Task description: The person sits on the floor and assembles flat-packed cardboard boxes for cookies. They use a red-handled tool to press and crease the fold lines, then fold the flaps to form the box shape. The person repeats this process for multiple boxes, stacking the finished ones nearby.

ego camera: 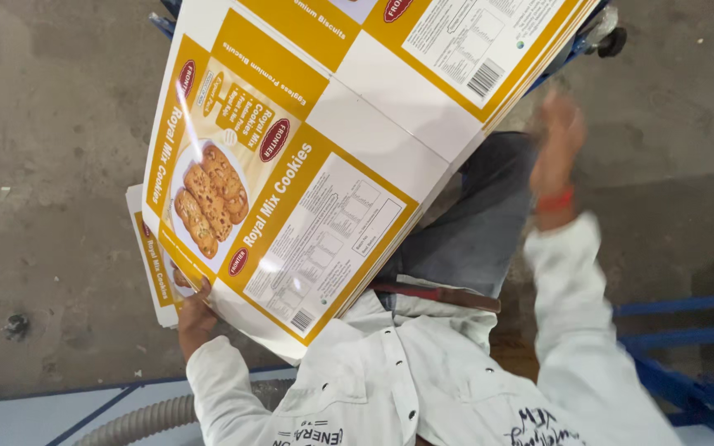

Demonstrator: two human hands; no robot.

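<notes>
Cardboard, a big glossy yellow-and-white printed carton sheet (307, 157), fills twelve o'clock. My left hand (192, 310) is clamped on its corner at seven o'clock; my right hand (557, 144), blurred at two o'clock, holds nothing, fingers apart. Better to support both edges, I judge.

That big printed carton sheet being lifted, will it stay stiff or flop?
The carton sheet will probably flop: it already curves while the left hand grips one edge. Its glossy face shows glare, so it may slip. It looks thin, so likely light but awkward. The right hand is off it.
</notes>
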